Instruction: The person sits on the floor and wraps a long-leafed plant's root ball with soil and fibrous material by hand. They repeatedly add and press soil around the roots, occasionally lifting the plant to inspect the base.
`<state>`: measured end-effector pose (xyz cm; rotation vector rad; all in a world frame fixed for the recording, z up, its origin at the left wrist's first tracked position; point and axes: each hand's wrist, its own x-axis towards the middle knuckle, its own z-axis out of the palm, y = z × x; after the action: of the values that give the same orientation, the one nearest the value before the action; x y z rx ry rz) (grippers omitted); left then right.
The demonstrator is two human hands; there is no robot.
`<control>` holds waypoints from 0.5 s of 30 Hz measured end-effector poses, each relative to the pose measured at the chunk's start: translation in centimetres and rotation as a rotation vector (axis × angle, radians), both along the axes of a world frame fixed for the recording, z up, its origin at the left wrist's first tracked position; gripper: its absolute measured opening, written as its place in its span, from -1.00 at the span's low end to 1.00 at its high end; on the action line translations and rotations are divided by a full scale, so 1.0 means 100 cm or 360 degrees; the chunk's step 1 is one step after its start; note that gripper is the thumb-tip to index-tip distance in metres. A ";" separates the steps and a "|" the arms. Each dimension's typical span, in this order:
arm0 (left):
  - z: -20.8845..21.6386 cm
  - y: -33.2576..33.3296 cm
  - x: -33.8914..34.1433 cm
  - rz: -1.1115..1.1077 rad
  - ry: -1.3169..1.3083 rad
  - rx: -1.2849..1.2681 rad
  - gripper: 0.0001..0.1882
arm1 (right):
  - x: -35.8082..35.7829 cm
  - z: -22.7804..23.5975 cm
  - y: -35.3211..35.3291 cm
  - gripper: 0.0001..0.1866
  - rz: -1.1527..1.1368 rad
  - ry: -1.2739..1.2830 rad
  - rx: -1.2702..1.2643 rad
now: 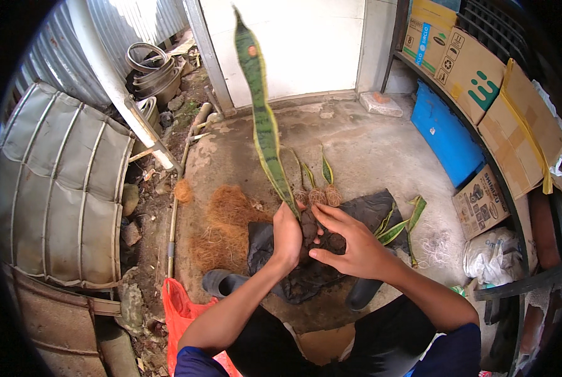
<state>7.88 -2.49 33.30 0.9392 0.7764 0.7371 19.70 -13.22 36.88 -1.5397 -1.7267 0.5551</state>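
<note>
My left hand (286, 237) grips the base of a tall snake plant leaf (265, 135), green with yellow edges, which rises upright and leans left. A dark, moist soil ball (308, 225) surrounds its lower end. Against that ball's right side press the fingers of my right hand (356, 246), its thumb lower and apart. Beneath both hands spreads a black plastic sheet (262, 251) with loose soil on it. Just beyond, several small snake plants stand in string-wrapped balls (316, 196). Cut snake plant leaves (394, 234) lie on the sheet's right side.
Brown coconut fibre (227, 210) is heaped left of the sheet, and white string (436, 249) lies tangled at right. A red plastic bag (183, 308) sits near my left arm. Cardboard boxes (469, 69) and a blue container (447, 132) line the right; a pipe (173, 232) edges the left.
</note>
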 end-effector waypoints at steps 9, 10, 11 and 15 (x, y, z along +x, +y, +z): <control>0.000 -0.002 -0.002 -0.0124 0.0016 -0.0035 -0.63 | -0.003 0.006 -0.005 -0.21 0.0028 0.0011 -0.0049; 0.000 -0.002 -0.002 -0.0144 0.0004 -0.0035 -0.65 | -0.003 0.005 -0.005 -0.21 -0.0008 -0.0041 0.0002; 0.001 -0.002 -0.002 -0.0164 -0.0007 -0.0036 -0.67 | -0.002 0.002 -0.003 -0.22 -0.0044 -0.0093 0.0053; 0.006 -0.005 0.000 -0.0102 -0.0016 0.0030 -0.68 | -0.002 0.011 -0.001 -0.29 -0.0085 -0.0160 0.0046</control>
<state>7.92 -2.96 33.91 0.9725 0.7286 0.6938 19.53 -13.33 37.95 -1.6129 -1.7553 0.4304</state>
